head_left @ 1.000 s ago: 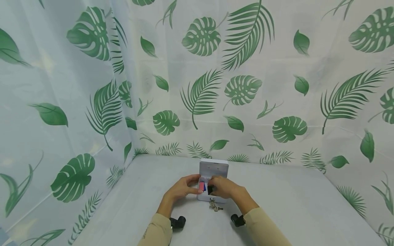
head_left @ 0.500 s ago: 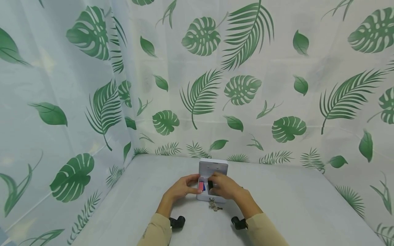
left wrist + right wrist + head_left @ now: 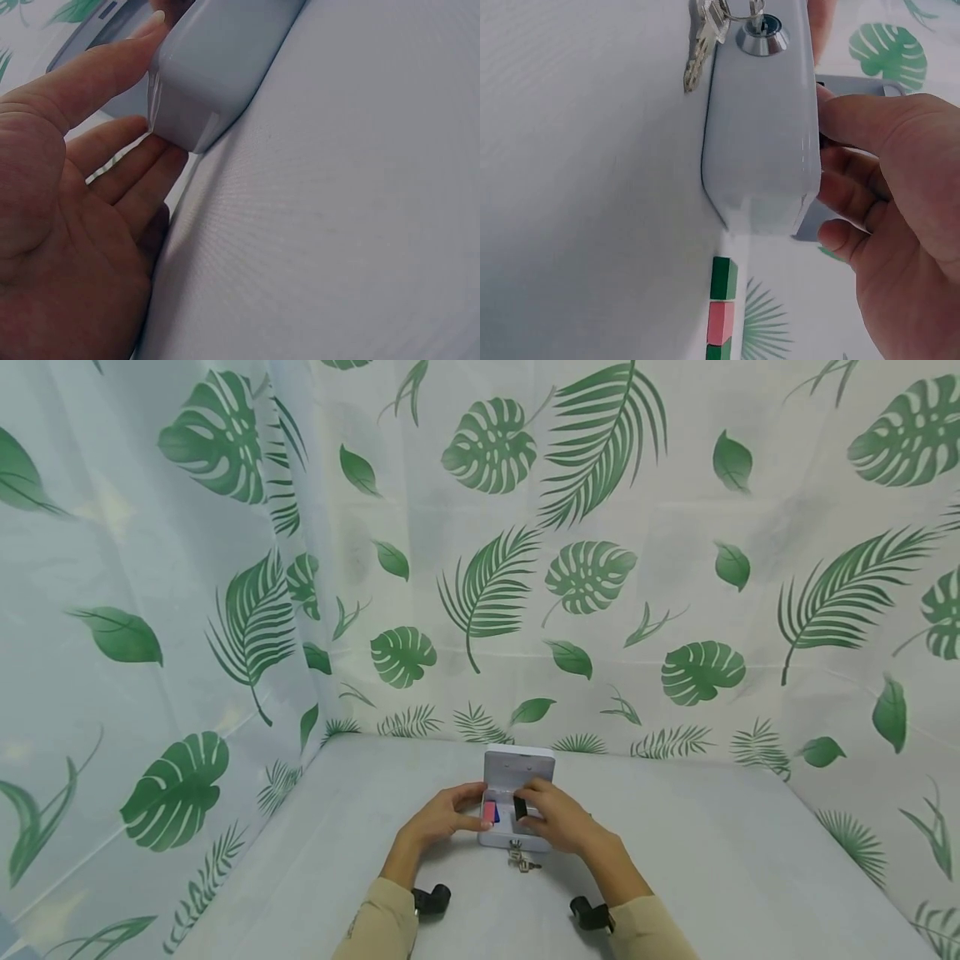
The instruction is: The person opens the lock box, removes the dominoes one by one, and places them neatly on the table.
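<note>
A pale grey metal cash box (image 3: 495, 841) stands on the table with its lid (image 3: 517, 770) raised at the back. My left hand (image 3: 441, 817) holds the box's left side, thumb at the rim and fingers against the outer wall (image 3: 184, 120). With the right hand (image 3: 558, 818) I pinch a black block (image 3: 521, 808) over the right part of the box; the fingers hide some of it. A pink block (image 3: 490, 812) and a blue block (image 3: 497, 815) sit in the left part. Keys (image 3: 703, 45) hang from the front lock (image 3: 763, 36).
In the right wrist view, a green block (image 3: 723, 278) and a pink block (image 3: 720, 322) lie in a row beyond the box's right side. White tabletop (image 3: 720, 852) spreads around. A leaf-patterned curtain (image 3: 645, 610) rises behind and on the left.
My right hand has shifted slightly up and to the right with the black block, showing more of the box's inside. The left hand stays on the box.
</note>
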A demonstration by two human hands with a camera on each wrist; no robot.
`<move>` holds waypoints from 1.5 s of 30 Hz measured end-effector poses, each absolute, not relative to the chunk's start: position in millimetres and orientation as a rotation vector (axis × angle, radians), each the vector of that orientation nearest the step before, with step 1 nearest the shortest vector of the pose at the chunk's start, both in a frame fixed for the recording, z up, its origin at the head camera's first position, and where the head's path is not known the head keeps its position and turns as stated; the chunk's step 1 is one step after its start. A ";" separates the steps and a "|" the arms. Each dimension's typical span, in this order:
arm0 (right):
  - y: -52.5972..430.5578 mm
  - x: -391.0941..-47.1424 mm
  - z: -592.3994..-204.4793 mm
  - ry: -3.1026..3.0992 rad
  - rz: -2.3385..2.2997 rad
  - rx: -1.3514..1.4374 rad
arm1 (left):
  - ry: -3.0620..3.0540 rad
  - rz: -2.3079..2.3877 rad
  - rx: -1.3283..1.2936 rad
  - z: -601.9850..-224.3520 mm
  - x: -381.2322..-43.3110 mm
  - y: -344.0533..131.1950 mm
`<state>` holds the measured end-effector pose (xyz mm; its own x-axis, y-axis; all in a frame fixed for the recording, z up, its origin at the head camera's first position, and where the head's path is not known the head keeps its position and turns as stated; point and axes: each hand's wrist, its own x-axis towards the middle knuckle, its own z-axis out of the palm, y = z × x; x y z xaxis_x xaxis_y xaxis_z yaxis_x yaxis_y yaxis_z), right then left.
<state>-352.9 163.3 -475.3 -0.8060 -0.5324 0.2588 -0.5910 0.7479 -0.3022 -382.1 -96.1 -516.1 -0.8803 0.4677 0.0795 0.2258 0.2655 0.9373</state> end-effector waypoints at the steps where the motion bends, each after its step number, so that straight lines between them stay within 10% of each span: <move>1: 164.0 -352.6 -475.1 -2.790 0.558 0.898 | 2.320 1.663 0.646 -516.1 -382.2 -96.1; 45: 189.7 -348.7 -471.7 -2.774 0.529 0.784 | 2.309 1.686 0.655 -518.9 -384.7 -97.0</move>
<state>-348.7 189.7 -471.7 -0.8365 -0.4629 0.2932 -0.5383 0.7941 -0.2821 -384.7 -97.0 -518.9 -0.8797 0.4668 0.0907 0.2285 0.2477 0.9415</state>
